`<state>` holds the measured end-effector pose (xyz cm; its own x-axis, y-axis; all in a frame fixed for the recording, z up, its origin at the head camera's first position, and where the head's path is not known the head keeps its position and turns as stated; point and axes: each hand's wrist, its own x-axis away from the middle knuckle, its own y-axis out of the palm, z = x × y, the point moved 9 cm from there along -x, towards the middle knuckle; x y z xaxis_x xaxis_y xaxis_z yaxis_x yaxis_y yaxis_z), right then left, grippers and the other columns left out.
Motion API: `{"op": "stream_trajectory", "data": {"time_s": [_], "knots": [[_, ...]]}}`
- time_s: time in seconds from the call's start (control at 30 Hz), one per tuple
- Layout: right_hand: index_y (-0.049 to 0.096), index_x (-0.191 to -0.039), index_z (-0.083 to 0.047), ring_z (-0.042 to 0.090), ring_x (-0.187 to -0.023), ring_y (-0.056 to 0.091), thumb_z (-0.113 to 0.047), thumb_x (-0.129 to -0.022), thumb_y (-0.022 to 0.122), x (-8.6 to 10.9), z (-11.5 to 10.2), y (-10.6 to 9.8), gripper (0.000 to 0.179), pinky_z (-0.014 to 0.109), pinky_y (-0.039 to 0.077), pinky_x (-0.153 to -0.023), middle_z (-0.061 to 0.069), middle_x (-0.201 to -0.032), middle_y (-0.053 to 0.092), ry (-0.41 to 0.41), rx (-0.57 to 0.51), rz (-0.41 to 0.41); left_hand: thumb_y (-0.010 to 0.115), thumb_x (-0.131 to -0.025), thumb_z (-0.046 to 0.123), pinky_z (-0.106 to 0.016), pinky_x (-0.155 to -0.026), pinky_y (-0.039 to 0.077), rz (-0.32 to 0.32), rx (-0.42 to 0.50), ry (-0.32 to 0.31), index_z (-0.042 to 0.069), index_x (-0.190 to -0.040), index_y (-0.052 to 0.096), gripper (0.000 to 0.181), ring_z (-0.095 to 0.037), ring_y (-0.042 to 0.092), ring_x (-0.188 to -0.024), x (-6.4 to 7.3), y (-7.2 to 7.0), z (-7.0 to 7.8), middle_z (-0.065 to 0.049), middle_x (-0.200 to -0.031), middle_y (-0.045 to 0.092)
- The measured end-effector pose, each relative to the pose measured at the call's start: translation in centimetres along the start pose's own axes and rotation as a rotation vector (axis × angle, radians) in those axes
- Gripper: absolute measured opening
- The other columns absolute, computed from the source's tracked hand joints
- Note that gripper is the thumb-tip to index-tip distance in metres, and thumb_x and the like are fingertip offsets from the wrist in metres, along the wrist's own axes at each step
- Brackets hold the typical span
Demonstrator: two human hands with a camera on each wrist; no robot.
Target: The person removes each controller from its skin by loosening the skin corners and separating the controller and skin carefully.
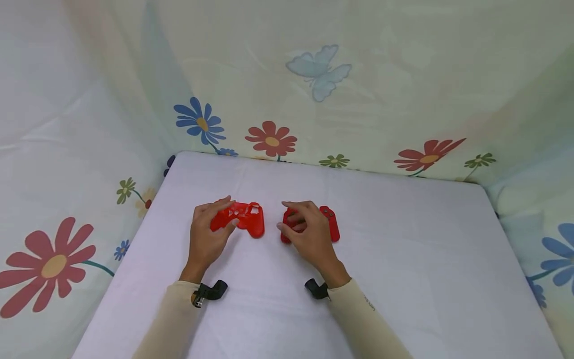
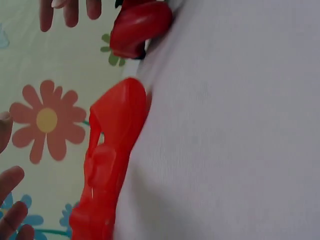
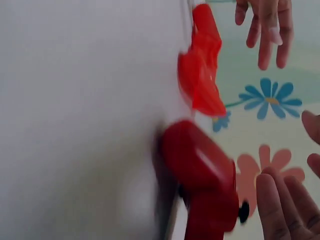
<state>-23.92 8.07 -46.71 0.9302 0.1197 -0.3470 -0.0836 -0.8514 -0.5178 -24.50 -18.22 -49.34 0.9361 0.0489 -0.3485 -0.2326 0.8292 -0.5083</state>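
Note:
On the left of the table lies a bright red, hollow game controller cover with cut-out holes. My left hand hovers over its left part, thumb and fingers spread apart. A darker red game controller rests to the right, its middle hidden behind my right hand. That hand is raised over the controller with its fingers loosely bent and nothing between them. In the right wrist view the controller shows a black stick, with fingers apart from it. The left wrist view shows the cover standing hollow on the cloth.
A white cloth covers the table. Behind and beside it hangs a pale curtain printed with flowers and a butterfly. Each wrist wears a small black camera, one on the left and one on the right.

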Motion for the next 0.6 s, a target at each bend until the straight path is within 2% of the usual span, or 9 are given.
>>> {"op": "stream_trajectory", "data": {"time_s": [0.1,0.17,0.27,0.47,0.6], "knots": [[0.069,-0.14,-0.024,0.021,-0.106,0.072,-0.025,-0.088,0.09,0.1,0.6,-1.8,0.056,0.041,0.065,-0.087,0.007,-0.127,0.067,-0.025,-0.002,0.009,0.085,-0.091,0.021,-0.056,-0.096,0.061,-0.038,0.032,0.033,0.027,-0.143,0.068,0.055,-0.021,0.049,-0.138,-0.2,1.8,2.0,0.004,-0.151,0.064],[0.069,-0.141,-0.024,0.022,-0.115,0.069,-0.026,-0.086,0.091,0.0,1.0,-3.0,0.059,0.047,0.062,-0.094,0.004,-0.132,0.067,-0.045,0.012,0.015,0.087,-0.09,0.023,-0.056,-0.101,0.058,-0.07,0.038,0.06,0.03,-0.144,0.067,0.058,-0.02,0.049,-0.139,-0.4,3.2,3.3,0.006,-0.151,0.064],[0.067,-0.142,-0.026,0.02,-0.129,0.062,-0.028,-0.085,0.092,-0.2,1.7,-4.4,0.063,0.052,0.056,-0.105,0.0,-0.139,0.065,-0.059,0.047,0.016,0.089,-0.087,0.028,-0.056,-0.104,0.056,-0.117,0.027,0.082,0.032,-0.146,0.065,0.063,-0.021,0.049,-0.14,-0.7,5.4,4.7,0.005,-0.149,0.065],[0.063,-0.148,-0.027,0.027,-0.148,0.049,-0.029,-0.081,0.095,0.0,4.8,-5.8,0.074,0.062,0.044,-0.118,0.005,-0.156,0.056,-0.006,0.096,-0.044,0.091,-0.084,0.038,-0.058,-0.11,0.051,-0.176,-0.035,0.063,0.035,-0.146,0.065,0.067,-0.025,0.048,-0.143,-0.9,9.6,4.9,-0.002,-0.142,0.066],[0.059,-0.151,-0.031,0.032,-0.155,0.042,-0.031,-0.079,0.096,0.3,7.5,-5.9,0.081,0.066,0.039,-0.12,0.007,-0.165,0.048,0.083,0.139,-0.111,0.091,-0.083,0.042,-0.057,-0.113,0.046,-0.208,-0.096,0.056,0.037,-0.145,0.065,0.068,-0.023,0.049,-0.143,-0.8,11.5,4.9,0.001,-0.14,0.069]]}}
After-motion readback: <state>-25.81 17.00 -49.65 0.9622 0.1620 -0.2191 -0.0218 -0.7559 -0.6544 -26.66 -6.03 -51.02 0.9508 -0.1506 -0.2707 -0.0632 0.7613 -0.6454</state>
